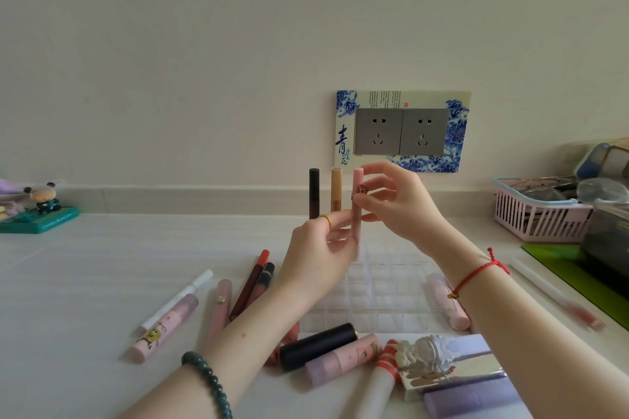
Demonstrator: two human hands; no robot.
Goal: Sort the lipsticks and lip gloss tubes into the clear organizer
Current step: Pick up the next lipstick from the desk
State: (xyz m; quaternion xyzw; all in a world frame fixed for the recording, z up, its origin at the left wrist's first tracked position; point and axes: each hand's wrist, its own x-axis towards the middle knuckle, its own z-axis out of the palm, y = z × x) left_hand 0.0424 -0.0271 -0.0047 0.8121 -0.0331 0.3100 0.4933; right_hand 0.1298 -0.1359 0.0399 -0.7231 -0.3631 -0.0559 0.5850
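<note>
The clear organizer stands mid-table, with a dark tube and a tan tube upright at its back. Both hands hold a pink lip gloss tube upright above it. My left hand pinches its lower part; my right hand pinches it near the small gold charm. Several loose tubes lie left of the organizer: a white one, a cartoon-printed pink one, a red one. A black lipstick and a lilac-pink tube lie in front.
Pink tubes lie right of the organizer. A pink basket and a green mat sit at the right. A figurine stands far left. A wall socket is behind. A white ornate item lies at the front.
</note>
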